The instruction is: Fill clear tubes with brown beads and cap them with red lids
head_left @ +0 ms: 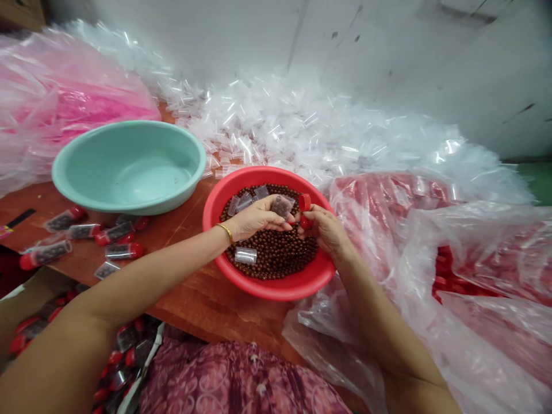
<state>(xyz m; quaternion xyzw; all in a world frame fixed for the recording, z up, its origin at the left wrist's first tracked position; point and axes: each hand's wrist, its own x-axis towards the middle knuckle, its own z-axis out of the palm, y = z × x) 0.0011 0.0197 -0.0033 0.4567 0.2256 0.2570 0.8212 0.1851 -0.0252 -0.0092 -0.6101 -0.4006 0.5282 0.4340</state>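
Note:
Over a red basin (276,292) of small brown balls (276,253), my left hand (256,220) grips a clear plastic tube (282,207) filled with brown balls. Its mouth points to the right. Close beside it, my right hand (325,230) holds red caps between the fingers; one red cap (305,202) sits at the fingertips and another lies lower, partly hidden by the fingers. A clear tube (245,255) rests on the balls at the front of the basin, and several more lie at its back left.
An aqua basin (129,172) stands on the left. Filled, red-capped tubes (123,250) lie before it, with more in a container below the table. Many clear tubes (276,126) are heaped along the wall. Plastic bags with red caps (466,276) crowd the right; a pink bag (73,109) sits back left.

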